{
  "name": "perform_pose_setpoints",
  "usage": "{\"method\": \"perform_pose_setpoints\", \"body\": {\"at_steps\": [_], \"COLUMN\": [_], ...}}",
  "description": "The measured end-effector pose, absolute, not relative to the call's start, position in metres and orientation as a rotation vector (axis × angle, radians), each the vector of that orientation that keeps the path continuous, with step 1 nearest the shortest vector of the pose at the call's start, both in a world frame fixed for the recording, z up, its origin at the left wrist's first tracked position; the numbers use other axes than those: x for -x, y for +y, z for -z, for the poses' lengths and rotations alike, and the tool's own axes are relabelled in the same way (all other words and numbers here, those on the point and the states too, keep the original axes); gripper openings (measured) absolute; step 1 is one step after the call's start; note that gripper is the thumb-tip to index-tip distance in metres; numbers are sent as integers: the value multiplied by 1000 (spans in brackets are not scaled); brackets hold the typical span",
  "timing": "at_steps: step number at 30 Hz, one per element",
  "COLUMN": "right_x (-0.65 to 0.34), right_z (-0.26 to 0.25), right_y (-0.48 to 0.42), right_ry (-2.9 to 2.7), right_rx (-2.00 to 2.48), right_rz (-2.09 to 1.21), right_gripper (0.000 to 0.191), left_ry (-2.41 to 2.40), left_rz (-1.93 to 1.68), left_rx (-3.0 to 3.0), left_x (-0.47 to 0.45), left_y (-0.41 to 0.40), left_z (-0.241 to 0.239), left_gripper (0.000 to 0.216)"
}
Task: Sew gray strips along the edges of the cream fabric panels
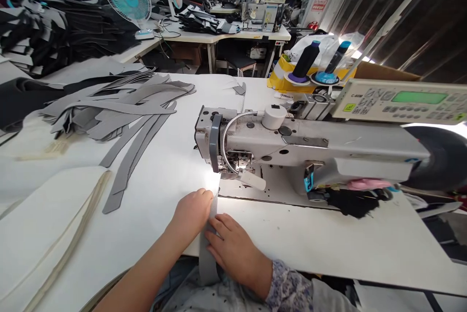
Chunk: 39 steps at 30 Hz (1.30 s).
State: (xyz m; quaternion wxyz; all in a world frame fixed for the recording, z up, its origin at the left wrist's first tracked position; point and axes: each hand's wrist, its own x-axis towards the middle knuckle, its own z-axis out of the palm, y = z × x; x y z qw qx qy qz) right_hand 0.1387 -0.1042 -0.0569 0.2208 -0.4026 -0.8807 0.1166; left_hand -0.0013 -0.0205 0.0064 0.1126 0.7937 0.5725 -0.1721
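A long grey fabric strip [207, 253] runs from my lap over the table edge up toward the needle area of a sewing machine [270, 137]. My left hand [195, 211] is closed on the strip's left edge, just in front of the machine's lit presser area. Lower down, my right hand [235, 251] lies on the strip from the right, its fingers stretched and slightly apart. The machine head partly hides the strip's far end, and glare washes out the spot around the needle.
Loose grey strips [120, 108] are heaped on the left of the white table [156, 190]. Pale panels [51, 224] lie nearer me at left. Thread cones [306, 61] stand behind the machine beside a control panel [404, 100]. Black scraps [355, 200] lie under the machine arm.
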Motion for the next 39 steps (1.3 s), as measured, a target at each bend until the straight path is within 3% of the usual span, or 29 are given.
{"method": "perform_pose_setpoints", "body": {"at_steps": [11,15,18,21,26,39], "right_x": [-139,-137,-136,-134,-135,-134], "right_z": [60,60,58,57,57,47], "right_y": [-95,-83,-74,-72,-81,-64], "right_ry": [-2464,-2467,-2478,-2473,-2481,-2487], "right_rx": [1137,1122,1102,1103,1079,1137], "right_rz": [-289,-277,-270,-264,-348,-293], "right_gripper": [28,33,35,27,8,36], "left_ry": [1775,1670,1664,1720,1761,1742], "left_rz": [427,483,551,560,541,364], "left_rx": [-2397,-2459,-2401,-2339,-2333,-2444], "left_x": [-10,-2,2,2,-1,-7], "left_y": [7,-6,-13,-9,5,22], "left_z": [4,-10,-19,-18,-9,19], "left_gripper": [27,35,26,18,25,18]}}
